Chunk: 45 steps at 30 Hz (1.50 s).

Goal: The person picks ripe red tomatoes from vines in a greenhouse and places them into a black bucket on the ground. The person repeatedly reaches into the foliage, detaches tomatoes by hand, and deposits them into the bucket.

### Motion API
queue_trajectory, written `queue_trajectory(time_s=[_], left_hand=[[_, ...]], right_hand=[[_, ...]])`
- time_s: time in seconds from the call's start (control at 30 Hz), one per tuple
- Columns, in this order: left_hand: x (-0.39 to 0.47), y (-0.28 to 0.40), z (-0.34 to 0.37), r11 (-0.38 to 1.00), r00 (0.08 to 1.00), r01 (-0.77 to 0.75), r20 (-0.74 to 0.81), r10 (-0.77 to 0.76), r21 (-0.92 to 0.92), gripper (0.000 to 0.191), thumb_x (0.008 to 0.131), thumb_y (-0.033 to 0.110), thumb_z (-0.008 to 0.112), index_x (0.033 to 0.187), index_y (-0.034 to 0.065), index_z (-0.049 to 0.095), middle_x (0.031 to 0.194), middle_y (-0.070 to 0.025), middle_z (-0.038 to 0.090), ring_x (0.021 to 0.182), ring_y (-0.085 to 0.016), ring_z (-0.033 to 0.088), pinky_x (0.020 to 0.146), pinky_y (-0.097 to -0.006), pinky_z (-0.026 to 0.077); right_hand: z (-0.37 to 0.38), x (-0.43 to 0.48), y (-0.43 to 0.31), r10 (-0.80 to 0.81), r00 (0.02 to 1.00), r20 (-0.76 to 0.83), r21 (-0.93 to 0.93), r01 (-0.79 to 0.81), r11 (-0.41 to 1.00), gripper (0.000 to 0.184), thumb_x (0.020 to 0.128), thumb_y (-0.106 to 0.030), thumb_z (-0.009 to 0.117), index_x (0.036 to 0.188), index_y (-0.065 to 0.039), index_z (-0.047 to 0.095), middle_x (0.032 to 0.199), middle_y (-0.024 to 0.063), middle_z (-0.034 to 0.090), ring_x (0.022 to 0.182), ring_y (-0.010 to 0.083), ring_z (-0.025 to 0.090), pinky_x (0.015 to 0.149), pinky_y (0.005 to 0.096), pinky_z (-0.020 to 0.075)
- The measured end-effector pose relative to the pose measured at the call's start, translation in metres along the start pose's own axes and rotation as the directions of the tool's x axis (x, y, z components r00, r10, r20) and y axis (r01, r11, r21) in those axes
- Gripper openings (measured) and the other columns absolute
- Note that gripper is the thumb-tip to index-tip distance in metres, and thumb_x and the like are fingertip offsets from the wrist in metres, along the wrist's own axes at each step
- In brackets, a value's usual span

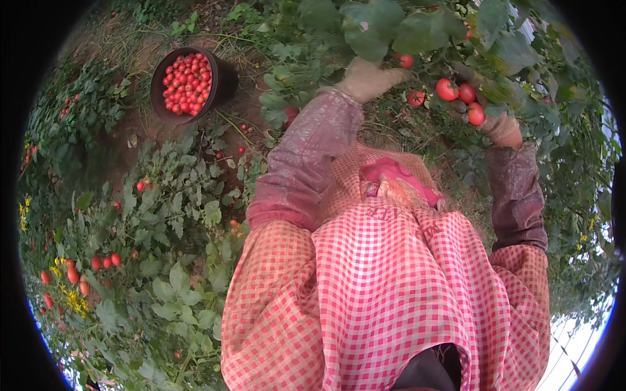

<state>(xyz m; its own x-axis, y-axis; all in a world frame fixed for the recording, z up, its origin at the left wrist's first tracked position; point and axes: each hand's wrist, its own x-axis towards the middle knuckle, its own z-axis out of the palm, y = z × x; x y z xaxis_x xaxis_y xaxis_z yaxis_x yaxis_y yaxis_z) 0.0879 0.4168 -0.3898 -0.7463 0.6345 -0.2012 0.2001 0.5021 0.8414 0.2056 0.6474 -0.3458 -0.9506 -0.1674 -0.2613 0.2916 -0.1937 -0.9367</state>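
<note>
Ripe tomatoes hang among leafy tomato plants at the upper right. My left hand (374,80), in a dirty light glove, reaches into the foliage just below a red tomato (404,60); its fingers are blurred and partly hidden by leaves, so its hold cannot be told. My right hand (494,119), gloved too, is around a group of red tomatoes, among them a large one (447,89) and a lower one (476,115). Dark-stained fingers show behind and beside them. Another tomato (416,98) hangs between the two hands.
A dark bucket (215,90) full of small red tomatoes stands on the soil at the upper left. Tomato plants with red fruit (116,259) and yellow flowers (73,300) spread over the left side. Several loose tomatoes (241,149) are near the ground. Dense foliage lines the right.
</note>
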Motion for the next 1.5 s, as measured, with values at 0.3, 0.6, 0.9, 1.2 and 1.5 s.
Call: queue_trajectory(time_s=[0.3, 0.6, 0.9, 1.2, 1.5], left_hand=[[-0.003, -0.022, -0.017, 0.701, 0.947, 0.27, 0.313, -0.071, -0.66, 0.056, 0.08, 0.016, 0.063, 0.133, -0.0006, 0.049, 0.115, -0.0098, 0.062, 0.098, -0.018, 0.06, 0.082, -0.031, 0.049], [0.001, 0.015, -0.041, 0.996, 0.928, -0.087, 0.362, 0.082, -0.002, 0.044, 0.083, 0.024, 0.07, 0.123, 0.0093, 0.06, 0.109, -0.0071, 0.063, 0.098, -0.015, 0.058, 0.087, -0.0306, 0.048], [-0.016, 0.021, -0.041, 0.855, 0.997, 0.076, -0.069, -0.047, 0.513, 0.04, 0.081, 0.021, 0.067, 0.117, 0.006, 0.06, 0.096, -0.0053, 0.065, 0.086, -0.018, 0.061, 0.076, -0.0333, 0.049], [-0.05, -0.064, 0.06, 0.613, 0.938, 0.347, 0.245, -0.247, -0.71, 0.037, 0.081, 0.001, 0.058, 0.117, 0.0023, 0.053, 0.095, -0.0071, 0.063, 0.068, -0.012, 0.058, 0.057, -0.024, 0.046], [-0.038, -0.034, 0.085, 0.276, 0.953, 0.288, 0.246, -0.179, -0.917, 0.036, 0.088, 0.012, 0.061, 0.121, 0.0031, 0.052, 0.097, -0.0057, 0.062, 0.069, -0.014, 0.059, 0.053, -0.0259, 0.046]], right_hand=[[0.001, -0.004, -0.007, 0.062, 0.993, -0.105, 0.357, -0.02, 0.934, 0.054, 0.082, -0.011, 0.068, 0.131, 0.0, 0.046, 0.12, 0.016, 0.056, 0.102, 0.029, 0.063, 0.084, 0.0397, 0.0577], [0.007, -0.004, -0.019, -0.061, 0.998, 0.001, -0.094, 0.061, 0.994, 0.046, 0.088, -0.009, 0.055, 0.132, 0.001, 0.047, 0.125, 0.014, 0.055, 0.106, 0.0271, 0.061, 0.081, 0.0358, 0.0549], [-0.018, 0.009, -0.004, -0.161, 0.986, -0.041, -0.592, 0.106, 0.799, 0.049, 0.09, -0.01, 0.057, 0.137, -0.006, 0.043, 0.134, 0.0104, 0.05, 0.114, 0.0228, 0.055, 0.091, 0.037, 0.0517], [0.003, 0.018, 0.001, -0.039, 0.963, -0.265, 0.181, 0.089, 0.98, 0.028, 0.091, -0.01, 0.047, 0.118, -0.013, 0.054, 0.095, 0.0041, 0.061, 0.064, 0.0109, 0.055, 0.052, 0.0236, 0.0495], [-0.019, 0.018, 0.021, -0.203, 0.977, -0.072, -0.51, 0.139, 0.849, 0.037, 0.097, -0.024, 0.045, 0.127, -0.003, 0.046, 0.107, 0.0077, 0.053, 0.078, 0.0205, 0.051, 0.059, 0.0347, 0.0461]])
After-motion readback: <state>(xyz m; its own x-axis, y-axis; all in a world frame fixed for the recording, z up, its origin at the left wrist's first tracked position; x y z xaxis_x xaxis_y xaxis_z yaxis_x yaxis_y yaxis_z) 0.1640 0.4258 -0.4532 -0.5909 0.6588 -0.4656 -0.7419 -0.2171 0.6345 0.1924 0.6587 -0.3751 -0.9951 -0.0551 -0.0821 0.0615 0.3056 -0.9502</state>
